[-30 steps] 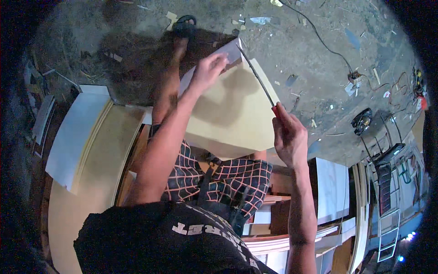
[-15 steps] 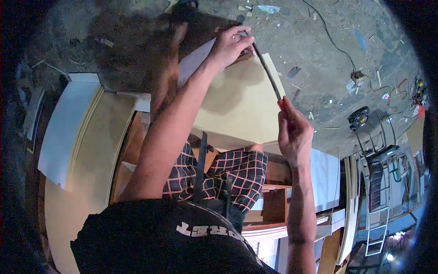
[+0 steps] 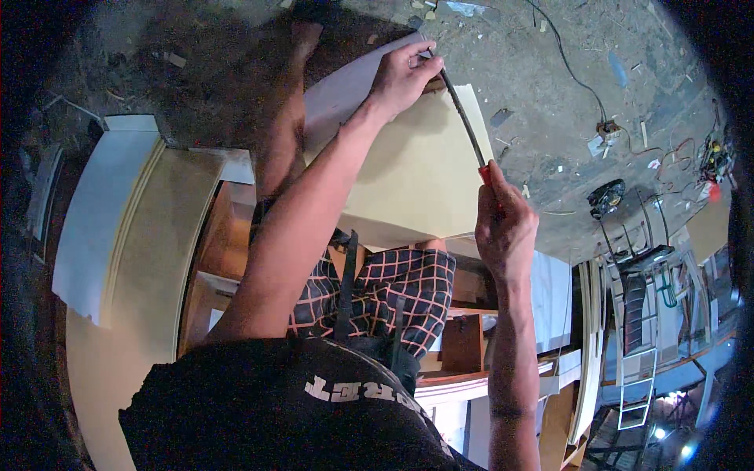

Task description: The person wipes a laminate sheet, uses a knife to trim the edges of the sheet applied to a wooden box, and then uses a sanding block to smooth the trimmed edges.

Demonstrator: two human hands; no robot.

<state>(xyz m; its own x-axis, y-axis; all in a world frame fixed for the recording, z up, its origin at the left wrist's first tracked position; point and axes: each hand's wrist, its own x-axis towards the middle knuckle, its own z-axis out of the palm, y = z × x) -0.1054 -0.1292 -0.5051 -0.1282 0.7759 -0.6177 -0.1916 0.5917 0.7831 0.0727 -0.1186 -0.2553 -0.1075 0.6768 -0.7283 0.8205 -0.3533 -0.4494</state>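
A long, dark, narrow file with a red handle is held slantwise between my two hands, along the right edge of a pale cream board. My right hand is wrapped round the red handle. At the far end, the fingers of my left hand pinch the blade's tip above the board's far corner. The board lies in front of my knees. Whether the blade touches its edge, I cannot tell.
Cabinet frames with white and wooden panels stand at left and below. A black cable crosses the littered concrete floor at far right. Farther right are a black object, metal frames and a white ladder.
The view has shifted slightly, and the surroundings sit a little higher in it. Both hands still hold the file, and more of its red handle shows beyond my right fingers.
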